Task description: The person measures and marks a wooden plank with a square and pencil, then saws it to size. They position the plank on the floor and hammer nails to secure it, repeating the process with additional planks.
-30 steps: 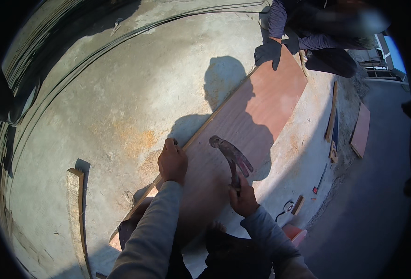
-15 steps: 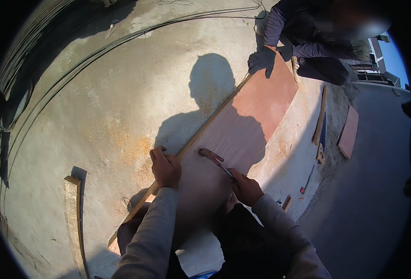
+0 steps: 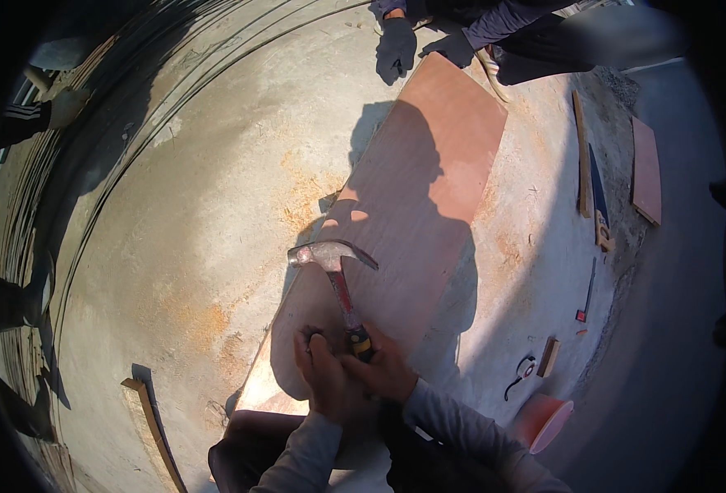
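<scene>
My right hand (image 3: 386, 366) is wrapped round the lower handle of a claw hammer (image 3: 342, 296). The hammer stands head up, its steel face to the left and its claw to the right. Close beside it, my left hand (image 3: 323, 374) is closed in a pinch; whatever small thing its fingers may hold is too dark to make out. Under both hands a long reddish plywood board (image 3: 461, 107) stretches away from me, partly in my shadow. A co-worker's dark-gloved hand (image 3: 396, 51) hangs just off the board's far end.
On the right lie a handsaw (image 3: 599, 201), a wood strip (image 3: 582, 156), a small plywood piece (image 3: 646, 168), a tape measure (image 3: 526, 366) and a pink bucket (image 3: 550, 421). A timber offcut (image 3: 151, 431) is at lower left. Long rods (image 3: 125, 164) and other people are at left.
The hammer has come up off the board and turned head up. My hands have come together. The co-worker's gloved hand has left the board, and my view has shifted.
</scene>
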`<action>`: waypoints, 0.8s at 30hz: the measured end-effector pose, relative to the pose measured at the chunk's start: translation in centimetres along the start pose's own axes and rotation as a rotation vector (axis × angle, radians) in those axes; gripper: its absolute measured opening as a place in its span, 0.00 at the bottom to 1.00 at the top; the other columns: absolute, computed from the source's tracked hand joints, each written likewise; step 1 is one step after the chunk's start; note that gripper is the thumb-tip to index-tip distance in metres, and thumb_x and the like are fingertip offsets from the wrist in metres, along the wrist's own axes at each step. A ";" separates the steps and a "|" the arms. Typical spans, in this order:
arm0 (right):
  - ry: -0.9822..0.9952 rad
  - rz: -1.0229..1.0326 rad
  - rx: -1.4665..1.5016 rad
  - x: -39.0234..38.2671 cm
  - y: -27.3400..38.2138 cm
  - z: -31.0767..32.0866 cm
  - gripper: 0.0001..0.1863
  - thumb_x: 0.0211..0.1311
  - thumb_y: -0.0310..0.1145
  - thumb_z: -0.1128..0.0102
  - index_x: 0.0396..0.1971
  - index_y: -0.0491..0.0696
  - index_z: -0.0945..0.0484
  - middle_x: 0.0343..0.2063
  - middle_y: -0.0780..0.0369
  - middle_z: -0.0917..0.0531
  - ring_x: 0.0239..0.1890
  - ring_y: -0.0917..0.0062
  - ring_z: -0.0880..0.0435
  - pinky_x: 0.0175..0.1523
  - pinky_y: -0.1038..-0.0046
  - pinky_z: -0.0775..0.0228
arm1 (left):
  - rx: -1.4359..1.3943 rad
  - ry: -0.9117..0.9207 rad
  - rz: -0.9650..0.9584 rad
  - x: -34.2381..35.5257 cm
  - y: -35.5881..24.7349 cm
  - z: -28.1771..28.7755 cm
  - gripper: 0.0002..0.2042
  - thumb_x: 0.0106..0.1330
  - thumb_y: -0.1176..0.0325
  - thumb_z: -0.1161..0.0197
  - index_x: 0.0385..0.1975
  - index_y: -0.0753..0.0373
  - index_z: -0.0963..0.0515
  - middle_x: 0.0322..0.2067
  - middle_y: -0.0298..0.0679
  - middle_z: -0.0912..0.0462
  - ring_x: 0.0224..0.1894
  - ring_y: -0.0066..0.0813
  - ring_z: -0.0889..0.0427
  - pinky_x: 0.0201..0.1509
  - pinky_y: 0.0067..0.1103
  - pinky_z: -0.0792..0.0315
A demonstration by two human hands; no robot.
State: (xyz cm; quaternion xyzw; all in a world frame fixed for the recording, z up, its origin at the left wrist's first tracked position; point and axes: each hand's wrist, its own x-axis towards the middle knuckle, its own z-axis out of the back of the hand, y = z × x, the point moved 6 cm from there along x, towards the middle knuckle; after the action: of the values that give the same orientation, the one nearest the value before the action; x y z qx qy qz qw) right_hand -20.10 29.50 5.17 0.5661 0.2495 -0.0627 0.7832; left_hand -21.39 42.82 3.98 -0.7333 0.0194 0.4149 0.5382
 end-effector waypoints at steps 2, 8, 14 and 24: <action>-0.056 -0.004 0.051 0.0 -0.2 1.7 0.23 0.56 0.32 0.27 0.50 0.44 0.26 0.36 0.59 0.20 0.37 0.74 0.19 0.44 0.69 0.25 | 0.007 0.028 -0.020 -0.2 -0.7 -2.2 0.07 0.70 0.70 0.53 0.38 0.62 0.27 0.28 0.29 0.33 0.30 0.15 0.37 0.33 0.16 0.39; -0.138 -0.089 0.419 0.5 0.8 4.6 0.22 0.57 0.28 0.28 0.50 0.45 0.26 0.34 0.64 0.19 0.31 0.83 0.18 0.36 0.76 0.23 | 0.199 0.123 0.037 0.6 -2.1 -7.0 0.08 0.73 0.68 0.54 0.36 0.61 0.27 0.26 0.29 0.33 0.25 0.15 0.36 0.26 0.15 0.39; -0.261 -0.024 0.538 1.7 -0.2 7.0 0.19 0.56 0.27 0.26 0.44 0.44 0.25 0.31 0.66 0.19 0.31 0.84 0.19 0.35 0.78 0.23 | 0.076 0.258 0.251 0.3 -1.0 -9.9 0.07 0.72 0.68 0.52 0.33 0.59 0.27 0.26 0.29 0.31 0.26 0.15 0.33 0.25 0.16 0.38; -0.304 0.130 0.237 3.1 1.2 10.1 0.17 0.51 0.25 0.27 0.40 0.43 0.24 0.29 0.65 0.19 0.31 0.83 0.20 0.38 0.75 0.25 | 0.221 0.303 0.320 1.7 -0.6 -11.0 0.09 0.74 0.63 0.52 0.36 0.58 0.25 0.28 0.28 0.28 0.23 0.14 0.33 0.22 0.14 0.39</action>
State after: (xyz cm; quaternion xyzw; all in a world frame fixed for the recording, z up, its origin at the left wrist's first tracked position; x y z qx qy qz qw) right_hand -13.72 21.16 7.10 0.6534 0.0822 -0.1256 0.7420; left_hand -13.58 34.94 4.24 -0.7117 0.2609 0.3753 0.5335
